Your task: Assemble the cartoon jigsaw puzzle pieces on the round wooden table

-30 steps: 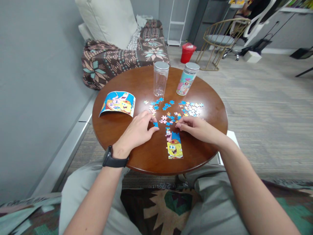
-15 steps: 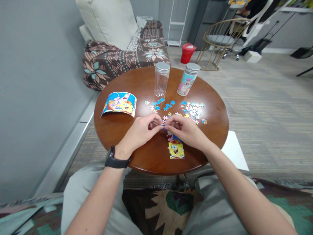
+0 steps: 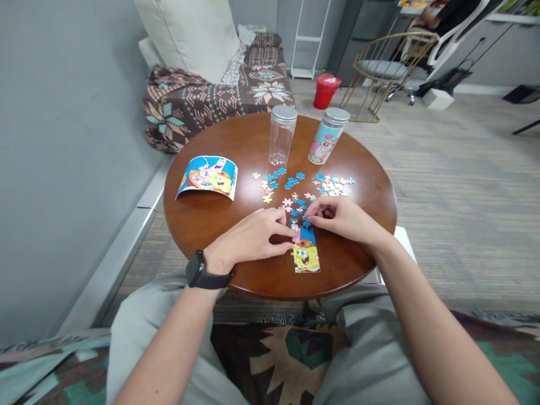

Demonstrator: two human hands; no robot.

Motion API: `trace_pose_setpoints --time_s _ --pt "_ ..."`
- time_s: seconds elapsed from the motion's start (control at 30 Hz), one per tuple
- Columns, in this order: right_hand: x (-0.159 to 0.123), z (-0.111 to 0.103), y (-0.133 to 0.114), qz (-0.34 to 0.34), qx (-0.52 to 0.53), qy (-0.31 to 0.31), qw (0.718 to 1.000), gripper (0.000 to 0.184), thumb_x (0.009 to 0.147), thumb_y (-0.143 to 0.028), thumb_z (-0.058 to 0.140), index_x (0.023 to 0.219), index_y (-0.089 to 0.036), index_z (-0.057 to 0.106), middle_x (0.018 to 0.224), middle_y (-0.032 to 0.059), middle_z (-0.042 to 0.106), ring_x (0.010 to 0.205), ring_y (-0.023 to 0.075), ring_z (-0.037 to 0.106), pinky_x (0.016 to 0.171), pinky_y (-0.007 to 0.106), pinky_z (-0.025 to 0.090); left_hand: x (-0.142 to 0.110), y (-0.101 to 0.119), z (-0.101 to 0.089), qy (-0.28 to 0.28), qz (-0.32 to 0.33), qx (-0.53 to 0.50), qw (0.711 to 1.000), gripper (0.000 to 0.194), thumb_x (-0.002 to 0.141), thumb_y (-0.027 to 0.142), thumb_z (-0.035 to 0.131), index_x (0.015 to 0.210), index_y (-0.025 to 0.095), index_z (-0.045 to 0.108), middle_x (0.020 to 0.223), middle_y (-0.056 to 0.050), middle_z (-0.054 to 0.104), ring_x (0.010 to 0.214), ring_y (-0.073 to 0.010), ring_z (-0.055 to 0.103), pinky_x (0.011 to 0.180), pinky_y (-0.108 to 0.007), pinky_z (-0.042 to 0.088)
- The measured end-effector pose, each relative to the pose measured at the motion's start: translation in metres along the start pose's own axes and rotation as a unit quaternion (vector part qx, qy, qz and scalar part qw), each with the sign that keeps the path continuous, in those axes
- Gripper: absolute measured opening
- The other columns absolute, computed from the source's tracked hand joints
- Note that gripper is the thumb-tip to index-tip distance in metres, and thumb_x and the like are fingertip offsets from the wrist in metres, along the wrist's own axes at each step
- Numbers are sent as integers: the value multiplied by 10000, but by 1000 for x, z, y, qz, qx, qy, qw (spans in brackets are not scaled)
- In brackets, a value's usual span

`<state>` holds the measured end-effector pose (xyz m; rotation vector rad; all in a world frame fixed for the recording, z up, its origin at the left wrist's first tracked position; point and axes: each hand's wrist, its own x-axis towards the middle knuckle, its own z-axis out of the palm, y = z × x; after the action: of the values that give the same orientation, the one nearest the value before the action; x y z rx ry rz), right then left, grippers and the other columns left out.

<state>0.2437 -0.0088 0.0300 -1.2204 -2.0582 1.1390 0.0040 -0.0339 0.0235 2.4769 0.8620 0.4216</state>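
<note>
Pinching a blue piece [image 3: 306, 223], right-hand fingers [image 3: 317, 221] sit at the puzzle's [image 3: 306, 256] far end.

No lettering, number or brand can be read on the curved picture sheet [image 3: 207, 173] at left, the far-right jar's label [image 3: 324, 144] or the near joined puzzle [image 3: 307, 259].

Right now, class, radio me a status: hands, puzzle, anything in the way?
Left hand touching joined puzzle, left side. Right hand pinching blue piece at top edge. Loose pieces crowd just beyond.
</note>
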Motion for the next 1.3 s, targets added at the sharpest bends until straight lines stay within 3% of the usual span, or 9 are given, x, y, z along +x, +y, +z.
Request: trace_pose_setpoints --time_s 0.47,0.73,1.3 --pt "0 -2 6 -7 -11 -14 1000 197 782 -368 694 721 -185 658 620 -20 585 562 107 475 541 255 369 -1 4 -2 -9 -18 10 1000 243 907 338 649 1104 255 763 946 -33 603 870 -164 557 853 -302 442" --pt "3 -1 9 -34 -59 -13 998 276 829 -451 684 722 -198 656 661 -1 602 613 130 502 588 276 384 0 5 -3 -13 -24 3 1000 245 896 345 661 1100 253 762 965 -33 614 893 -172 566 865 -311 444" --pt "3 -2 13 -82 -137 -4 987 267 880 -426 664 730 -214 601 686 2 588 612 136 479 589 272 373 0 6 -4 -18 -33 3 999 267 884 362 673 1115 260 760 1007 -38 627 946 -186 582 913 -329 446"
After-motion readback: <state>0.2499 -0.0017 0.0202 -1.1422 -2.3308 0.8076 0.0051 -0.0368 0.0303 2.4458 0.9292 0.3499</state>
